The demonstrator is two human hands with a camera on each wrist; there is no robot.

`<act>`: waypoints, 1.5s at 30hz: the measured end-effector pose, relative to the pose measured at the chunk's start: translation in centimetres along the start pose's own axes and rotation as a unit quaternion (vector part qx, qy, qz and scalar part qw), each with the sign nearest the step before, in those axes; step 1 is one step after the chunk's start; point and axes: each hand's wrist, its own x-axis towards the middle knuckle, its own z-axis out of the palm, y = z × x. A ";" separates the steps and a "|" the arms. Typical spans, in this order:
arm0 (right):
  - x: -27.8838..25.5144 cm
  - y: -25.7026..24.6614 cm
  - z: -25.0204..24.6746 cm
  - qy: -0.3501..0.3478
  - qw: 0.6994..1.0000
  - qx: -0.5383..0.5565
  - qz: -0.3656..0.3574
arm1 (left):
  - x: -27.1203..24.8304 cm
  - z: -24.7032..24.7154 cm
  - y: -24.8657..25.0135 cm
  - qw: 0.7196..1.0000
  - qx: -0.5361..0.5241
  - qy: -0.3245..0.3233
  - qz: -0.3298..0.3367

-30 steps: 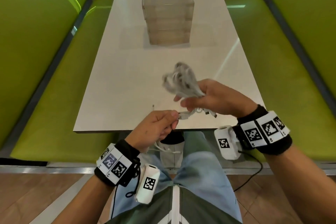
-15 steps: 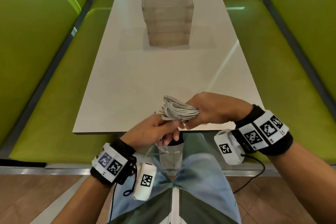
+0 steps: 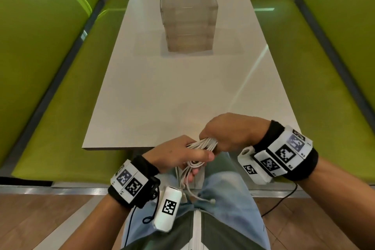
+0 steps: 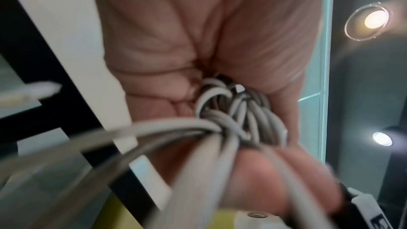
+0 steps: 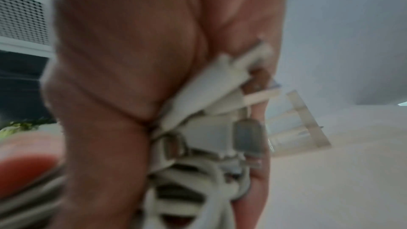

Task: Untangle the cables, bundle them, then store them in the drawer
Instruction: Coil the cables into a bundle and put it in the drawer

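Cables (image 3: 203,145): white coil gripped by left hand (image 3: 178,155) and right hand (image 3: 229,134) at table (image 3: 182,97) edge. Step: bundling. Next likely: secure loose tails, carry to drawer unit (image 3: 188,18).

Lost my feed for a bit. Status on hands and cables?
Both hands, left and right, grip the white cables at the table edge. Loose ends hang below. Drawer unit shut, path clear.

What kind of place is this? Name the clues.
Likely a cafe or canteen booth: green benches flank a long white table, with wood flooring below. A clear drawer box stands on the table.
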 end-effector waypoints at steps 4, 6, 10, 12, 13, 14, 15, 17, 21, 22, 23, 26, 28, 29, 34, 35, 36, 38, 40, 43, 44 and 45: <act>-0.4 0.2 -0.5 -0.047 0.986 0.157 -0.010 | -0.5 0.1 0.2 0.998 0.011 -0.023 0.051; -0.5 0.3 -0.4 -0.048 0.981 0.189 -0.020 | -0.5 0.0 0.1 0.998 0.008 -0.027 0.063; -0.2 0.4 0.1 -0.033 0.982 0.185 -0.025 | -0.1 -0.1 -0.5 0.998 0.016 -0.003 0.060; -0.2 0.6 0.1 -0.020 0.987 0.159 -0.015 | 0.0 -0.1 -0.8 0.997 0.010 -0.003 0.070; -0.2 0.8 0.0 -0.012 0.989 0.146 -0.009 | 0.1 -0.2 -0.9 0.997 -0.004 0.000 0.079; -0.3 0.9 -0.2 0.000 0.991 0.133 -0.002 | 0.1 -0.2 -1.1 0.996 -0.027 0.004 0.088; -0.5 1.0 -0.4 0.014 0.992 0.122 0.004 | 0.3 -0.3 -1.3 0.993 -0.054 0.008 0.100; -0.7 1.3 -0.7 0.039 0.992 0.117 0.016 | 0.5 -0.4 -1.7 0.988 -0.085 0.017 0.129; -1.6 2.2 -2.1 0.084 0.986 0.139 0.043 | 0.5 -1.0 -2.4 0.985 -0.081 0.048 0.144; -1.9 2.5 -2.5 0.098 0.982 0.155 0.052 | 0.4 -1.0 -2.5 0.984 -0.087 0.057 0.146; -2.2 2.8 -2.8 0.111 0.977 0.173 0.057 | 0.4 -0.9 -2.5 0.982 -0.093 0.069 0.151; -2.6 3.3 -3.2 0.145 0.966 0.207 0.062 | 0.5 -0.7 -2.4 0.975 -0.108 0.101 0.168; -2.8 3.6 -3.2 0.164 0.960 0.216 0.072 | 0.6 -0.8 -2.5 0.970 -0.125 0.116 0.172; -2.8 3.7 -3.3 0.169 0.957 0.223 0.077 | 0.6 -0.9 -2.5 0.967 -0.132 0.127 0.176; -2.3 3.0 -2.6 0.209 0.929 0.292 0.094 | 1.0 -0.4 -1.7 0.912 -0.241 0.226 0.245; -1.9 2.6 -2.2 0.218 0.922 0.304 0.099 | 1.2 -0.3 -1.4 0.895 -0.271 0.244 0.258; -1.4 2.3 -1.7 0.223 0.917 0.315 0.100 | 1.4 -0.2 -1.1 0.878 -0.298 0.258 0.271; -0.2 1.7 -0.3 0.225 0.909 0.340 0.092 | 1.6 -0.1 -0.8 0.849 -0.340 0.284 0.287; 1.0 1.2 1.1 0.233 0.902 0.351 0.093 | 1.7 -0.1 -0.5 0.831 -0.357 0.316 0.288; 1.9 0.2 2.4 0.231 0.908 0.332 0.111 | 1.9 -0.2 -0.5 0.821 -0.375 0.329 0.278; 2.1 -0.1 2.7 0.227 0.917 0.309 0.113 | 1.8 -0.1 -0.4 0.819 -0.384 0.329 0.272; 2.2 -0.4 2.9 0.226 0.926 0.281 0.116 | 1.7 0.0 -0.3 0.815 -0.399 0.329 0.264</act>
